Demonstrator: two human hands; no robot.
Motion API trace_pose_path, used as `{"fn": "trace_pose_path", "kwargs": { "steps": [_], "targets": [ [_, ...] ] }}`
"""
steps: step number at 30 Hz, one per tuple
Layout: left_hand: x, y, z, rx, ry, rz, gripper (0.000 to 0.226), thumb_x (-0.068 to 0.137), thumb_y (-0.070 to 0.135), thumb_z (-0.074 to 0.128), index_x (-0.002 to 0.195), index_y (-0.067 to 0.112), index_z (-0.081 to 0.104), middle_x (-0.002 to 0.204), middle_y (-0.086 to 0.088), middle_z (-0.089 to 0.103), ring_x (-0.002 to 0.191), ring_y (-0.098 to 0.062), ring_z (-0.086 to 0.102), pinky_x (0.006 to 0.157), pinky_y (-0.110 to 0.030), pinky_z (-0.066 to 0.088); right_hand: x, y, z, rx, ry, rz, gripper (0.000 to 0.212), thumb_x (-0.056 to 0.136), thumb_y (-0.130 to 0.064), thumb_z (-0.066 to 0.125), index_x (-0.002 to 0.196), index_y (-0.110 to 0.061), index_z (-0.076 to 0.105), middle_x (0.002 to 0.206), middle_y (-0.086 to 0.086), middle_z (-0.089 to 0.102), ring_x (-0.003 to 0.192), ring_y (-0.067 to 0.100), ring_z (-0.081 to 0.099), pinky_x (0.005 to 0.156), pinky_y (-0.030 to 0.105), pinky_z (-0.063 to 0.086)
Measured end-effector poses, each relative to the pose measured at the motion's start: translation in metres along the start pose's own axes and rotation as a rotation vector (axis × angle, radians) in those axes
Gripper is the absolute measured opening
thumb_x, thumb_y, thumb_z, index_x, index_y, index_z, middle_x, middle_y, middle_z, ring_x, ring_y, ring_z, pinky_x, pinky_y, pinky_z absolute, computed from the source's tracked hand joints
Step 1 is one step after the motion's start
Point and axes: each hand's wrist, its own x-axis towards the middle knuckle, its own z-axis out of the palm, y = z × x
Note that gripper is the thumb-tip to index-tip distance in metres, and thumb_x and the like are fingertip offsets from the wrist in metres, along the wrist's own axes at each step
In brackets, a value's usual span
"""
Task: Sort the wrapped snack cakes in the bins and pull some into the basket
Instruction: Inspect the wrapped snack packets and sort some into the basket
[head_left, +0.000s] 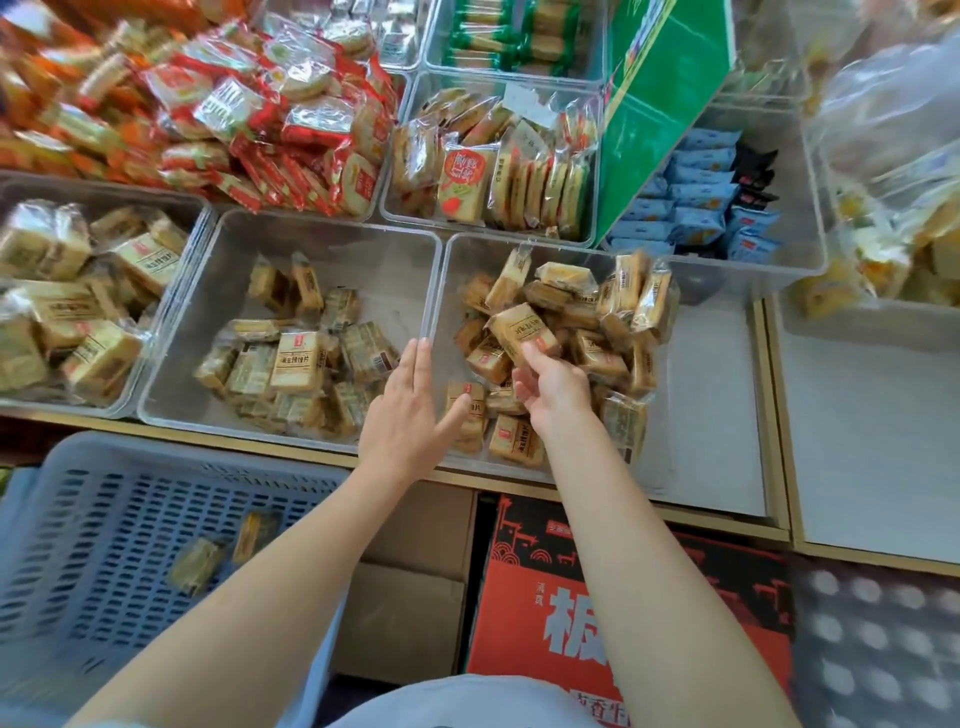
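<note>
Pinching a tilted snack cake in right grip, long axis up-left, left grip flat-fingered.

left hand: flat, fingers straight, thumb out | right hand: fingers curled, pinching a packet

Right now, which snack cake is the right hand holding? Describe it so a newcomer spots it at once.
Find the clear bin at front right of the shelf, above the red carton. Over its heap of tan wrapped cakes, the right hand reaches in. The held cake is the one raised above the pile, pinched at its near end by the fingers, label facing up.
</note>
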Motion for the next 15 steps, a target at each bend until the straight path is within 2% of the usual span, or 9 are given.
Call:
{"fn": "trace_pose_path", "kwargs": {
  "steps": [4, 7, 9, 11, 13, 15],
  "targets": [
    [-0.002, -0.003, -0.004, -0.15, 0.002, -0.002, 0.091, 0.092, 0.081, 0.02, 0.165, 0.03, 0.003, 0.173, 0.002, 0.002, 0.158, -0.017, 0.008, 0.118, -0.044, 0.033, -0.017, 0.008, -0.012, -0.259, -0.179, -0.123, 0.042, 0.089, -0.014, 0.077, 0.127, -0.011, 0.057, 0.121, 0.008, 0.068, 0.104, 0.021, 0.068, 0.076, 0.032, 0.053],
    [0.0, -0.004, -0.011, -0.39, 0.015, -0.038, 0.077, 0.094, 0.077, 0.037, 0.16, 0.041, 0.022, 0.172, 0.004, 0.006, 0.157, -0.017, 0.008, 0.119, -0.049, 0.027, -0.027, 0.005, -0.019, -0.365, -0.328, -0.159, 0.03, 0.093, -0.008, 0.071, 0.121, -0.011, 0.064, 0.118, 0.013, 0.071, 0.109, 0.026, 0.069, 0.088, 0.038, 0.058],
    [0.004, -0.001, -0.015, -0.529, -0.016, -0.064, 0.066, 0.091, 0.071, 0.052, 0.148, 0.037, 0.047, 0.17, 0.001, 0.01, 0.157, -0.021, 0.01, 0.122, -0.052, 0.022, -0.031, 0.002, -0.019, -0.41, -0.425, -0.158, 0.025, 0.094, -0.006, 0.069, 0.119, -0.011, 0.067, 0.114, 0.013, 0.073, 0.106, 0.025, 0.07, 0.087, 0.035, 0.058],
    [0.01, 0.002, -0.017, -0.595, -0.065, -0.099, 0.05, 0.089, 0.061, 0.064, 0.126, 0.028, 0.067, 0.169, -0.002, 0.012, 0.156, -0.021, 0.011, 0.125, -0.051, 0.017, -0.032, 0.0, -0.015, -0.428, -0.491, -0.173, 0.024, 0.095, -0.005, 0.068, 0.117, -0.012, 0.07, 0.111, 0.011, 0.073, 0.102, 0.021, 0.071, 0.082, 0.03, 0.057],
    [0.015, 0.003, -0.018, -0.647, -0.065, -0.137, 0.037, 0.089, 0.051, 0.071, 0.108, 0.019, 0.074, 0.166, -0.001, 0.02, 0.152, -0.016, 0.017, 0.122, -0.043, 0.017, -0.028, -0.003, -0.01, -0.46, -0.485, -0.209, 0.026, 0.096, -0.007, 0.067, 0.122, -0.013, 0.068, 0.116, 0.013, 0.072, 0.106, 0.023, 0.071, 0.087, 0.033, 0.059],
    [0.02, 0.001, -0.017, -0.687, 0.021, -0.145, 0.034, 0.089, 0.044, 0.074, 0.097, 0.011, 0.073, 0.153, -0.002, 0.034, 0.139, -0.009, 0.029, 0.115, -0.03, 0.022, -0.022, -0.008, -0.003, -0.447, -0.433, -0.213, 0.034, 0.098, -0.01, 0.066, 0.132, -0.009, 0.061, 0.121, 0.014, 0.069, 0.111, 0.026, 0.07, 0.095, 0.04, 0.059]
  ]
}}
